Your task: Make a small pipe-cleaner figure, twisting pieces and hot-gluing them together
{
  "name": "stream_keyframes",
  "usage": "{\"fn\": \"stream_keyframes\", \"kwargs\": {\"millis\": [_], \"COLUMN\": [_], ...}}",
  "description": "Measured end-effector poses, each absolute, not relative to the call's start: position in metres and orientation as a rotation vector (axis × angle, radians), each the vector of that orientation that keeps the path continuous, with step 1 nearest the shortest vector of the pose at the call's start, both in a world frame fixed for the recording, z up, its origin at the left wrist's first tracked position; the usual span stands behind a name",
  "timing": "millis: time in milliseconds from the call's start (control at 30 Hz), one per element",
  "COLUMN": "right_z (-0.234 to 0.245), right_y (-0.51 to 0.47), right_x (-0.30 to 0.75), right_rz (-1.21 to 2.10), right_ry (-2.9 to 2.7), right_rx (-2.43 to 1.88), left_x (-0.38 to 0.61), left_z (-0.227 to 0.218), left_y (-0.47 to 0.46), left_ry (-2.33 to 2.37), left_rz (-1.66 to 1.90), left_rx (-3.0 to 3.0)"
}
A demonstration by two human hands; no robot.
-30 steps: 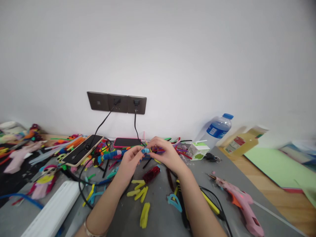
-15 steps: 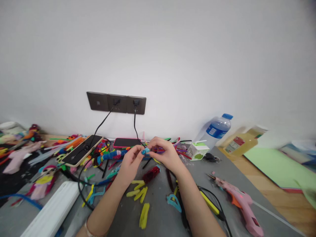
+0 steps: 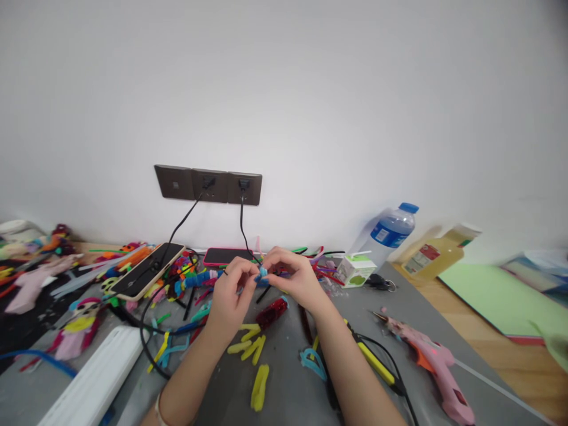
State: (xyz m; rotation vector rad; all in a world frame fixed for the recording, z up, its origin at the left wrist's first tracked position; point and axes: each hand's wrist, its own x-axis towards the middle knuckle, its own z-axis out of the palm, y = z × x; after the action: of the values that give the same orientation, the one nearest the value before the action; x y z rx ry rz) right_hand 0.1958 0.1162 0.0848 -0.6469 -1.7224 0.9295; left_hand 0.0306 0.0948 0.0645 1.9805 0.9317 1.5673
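Note:
My left hand (image 3: 233, 293) and my right hand (image 3: 293, 277) meet above the grey table (image 3: 284, 378), fingers pinched together on a small blue pipe-cleaner piece (image 3: 262, 274). The piece is fuzzy and short; most of it is hidden by my fingertips. Just below my hands lies a dark red glittery piece (image 3: 273, 312). Yellow pipe-cleaner bits (image 3: 251, 347) lie nearer to me, beside a light blue loop (image 3: 313, 362).
A pink glue gun (image 3: 432, 364) lies at the right with a black cable. Two phones (image 3: 146, 269) (image 3: 224, 255) charge from the wall sockets (image 3: 208, 184). A water bottle (image 3: 390, 234), a small carton (image 3: 355, 270), a white bar (image 3: 95, 378) and heaps of coloured craft pieces crowd the left.
My left hand has turned slightly, its fingers curling more over the blue piece. Both hands stay in the same place.

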Motion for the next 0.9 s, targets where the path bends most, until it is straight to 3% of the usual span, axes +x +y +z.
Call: {"fn": "stream_keyframes", "kwargs": {"millis": [367,900], "right_z": [0.0783,0.0878], "right_y": [0.1189,0.1127], "right_x": [0.1946,0.1960], "right_rz": [0.950,0.822], "right_ry": [-1.691,-1.833], "right_rx": [-0.671,-0.682], "left_x": [0.0306,0.0306], "left_z": [0.0669,0.0628], "left_y": [0.0986,0.1036], "left_ry": [0.837,0.797], "left_rz": [1.477,1.383], "left_rx": [1.450,1.297]}}
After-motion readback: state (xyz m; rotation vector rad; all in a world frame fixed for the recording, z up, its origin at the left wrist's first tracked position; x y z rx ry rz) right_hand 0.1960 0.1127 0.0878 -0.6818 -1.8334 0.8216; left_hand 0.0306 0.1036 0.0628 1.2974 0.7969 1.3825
